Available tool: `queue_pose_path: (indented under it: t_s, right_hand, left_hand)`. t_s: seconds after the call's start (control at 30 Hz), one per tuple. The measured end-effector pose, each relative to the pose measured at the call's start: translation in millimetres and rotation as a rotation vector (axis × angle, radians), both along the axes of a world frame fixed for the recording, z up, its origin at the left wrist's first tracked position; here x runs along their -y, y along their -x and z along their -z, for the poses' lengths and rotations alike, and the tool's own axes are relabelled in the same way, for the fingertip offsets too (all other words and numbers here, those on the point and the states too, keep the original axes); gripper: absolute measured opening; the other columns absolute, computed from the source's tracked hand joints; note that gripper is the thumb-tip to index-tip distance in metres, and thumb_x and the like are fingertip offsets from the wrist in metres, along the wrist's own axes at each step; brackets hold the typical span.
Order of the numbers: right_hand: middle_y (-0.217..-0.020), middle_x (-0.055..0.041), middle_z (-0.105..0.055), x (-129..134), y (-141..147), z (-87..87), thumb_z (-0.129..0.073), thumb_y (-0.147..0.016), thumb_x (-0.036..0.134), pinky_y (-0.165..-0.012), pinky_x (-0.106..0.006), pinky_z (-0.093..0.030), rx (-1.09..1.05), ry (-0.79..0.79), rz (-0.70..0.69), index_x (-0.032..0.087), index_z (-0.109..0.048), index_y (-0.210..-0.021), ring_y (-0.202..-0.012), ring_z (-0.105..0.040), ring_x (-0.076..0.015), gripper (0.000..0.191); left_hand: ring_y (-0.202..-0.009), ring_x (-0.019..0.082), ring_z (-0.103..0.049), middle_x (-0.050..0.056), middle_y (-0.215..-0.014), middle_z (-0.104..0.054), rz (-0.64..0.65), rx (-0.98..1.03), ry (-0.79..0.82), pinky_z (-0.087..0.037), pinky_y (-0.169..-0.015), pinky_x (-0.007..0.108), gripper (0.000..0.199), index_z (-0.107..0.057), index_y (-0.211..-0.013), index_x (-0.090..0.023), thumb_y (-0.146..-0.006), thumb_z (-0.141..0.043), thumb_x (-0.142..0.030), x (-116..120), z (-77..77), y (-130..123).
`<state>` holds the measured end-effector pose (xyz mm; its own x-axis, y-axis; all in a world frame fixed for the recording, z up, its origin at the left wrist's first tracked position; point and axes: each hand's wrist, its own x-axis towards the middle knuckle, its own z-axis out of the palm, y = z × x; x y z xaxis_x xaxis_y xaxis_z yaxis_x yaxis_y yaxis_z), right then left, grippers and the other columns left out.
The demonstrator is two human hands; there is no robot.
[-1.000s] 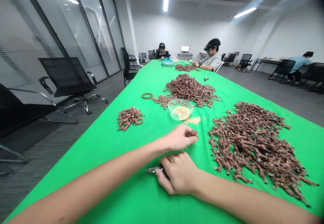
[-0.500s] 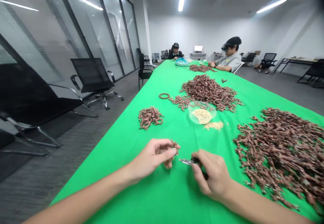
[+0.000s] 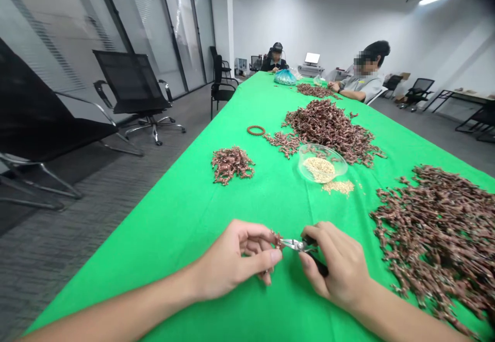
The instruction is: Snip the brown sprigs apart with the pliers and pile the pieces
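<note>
My left hand (image 3: 242, 259) pinches a small reddish-brown figure-like piece (image 3: 277, 240) between thumb and fingers; its exact kind is too small to make out. Around black handles, my right hand (image 3: 338, 264) is closed on a pair of pliers (image 3: 296, 244) with silver jaws. The jaw tips meet the brown piece at my left fingertips. Beyond my hands lies a small pile of similar brown pieces (image 3: 232, 165). A clear plastic bowl (image 3: 342, 164) holds pale beige bits, and more bits (image 3: 340, 187) are spilled beside it.
A large heap of brown pieces (image 3: 441, 239) covers the right side of the green tablecloth (image 3: 185, 244). Another heap (image 3: 332, 128) and a brown ring (image 3: 256, 130) lie farther back. Two people sit at the far end near a blue bag (image 3: 285, 77). Office chairs (image 3: 131, 81) stand left.
The pliers have moved to the brown piece, their jaws now touching it where a gap showed before. My view has tilted slightly down.
</note>
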<state>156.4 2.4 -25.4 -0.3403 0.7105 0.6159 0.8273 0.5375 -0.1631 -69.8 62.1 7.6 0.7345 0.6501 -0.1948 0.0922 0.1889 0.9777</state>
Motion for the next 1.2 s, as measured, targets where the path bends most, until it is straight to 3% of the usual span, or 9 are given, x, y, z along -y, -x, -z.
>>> queue_pose_path:
  t_s: [0.6, 0.97, 1.2]
  right_hand:
    - [-0.076, -0.0071, -0.061, 1.4, -1.8, -2.2, -0.052, -0.095, 0.035, -0.061, -0.030, -0.043, 0.090, -0.092, 0.007, 0.013, -0.056, -0.102, -0.067, -0.053, -0.0182, 0.023]
    - [-0.075, -0.0084, -0.060, 2.9, -0.4, -5.4, -0.052, -0.096, 0.033, -0.061, -0.029, -0.041, 0.152, -0.170, 0.013, 0.011, -0.058, -0.096, -0.068, -0.056, -0.0189, 0.023]
    - [-0.069, -0.0011, -0.053, 6.0, 5.1, -3.0, -0.049, -0.096, 0.029, -0.054, -0.026, -0.037, 0.002, 0.047, 0.014, 0.015, -0.054, -0.094, -0.058, -0.050, -0.0134, 0.015]
  left_hand:
    - [-0.057, 0.011, -0.064, 0.003, -0.073, -0.067, 0.011, -0.033, 0.005, -0.052, -0.058, 0.022, 0.027, -0.068, -0.093, -0.012, -0.084, -0.071, -0.038, 1.6, 1.1, 2.3]
    - [-0.058, 0.011, -0.066, 0.006, -0.078, -0.071, 0.007, 0.067, 0.069, -0.054, -0.058, 0.022, 0.029, -0.068, -0.094, -0.010, -0.081, -0.076, -0.035, 1.9, 3.8, 2.5]
    - [-0.063, 0.015, -0.073, 0.014, -0.091, -0.077, -0.004, 0.180, 0.191, -0.054, -0.059, 0.022, 0.028, -0.068, -0.096, -0.010, -0.087, -0.070, -0.036, 5.9, -0.2, 3.3]
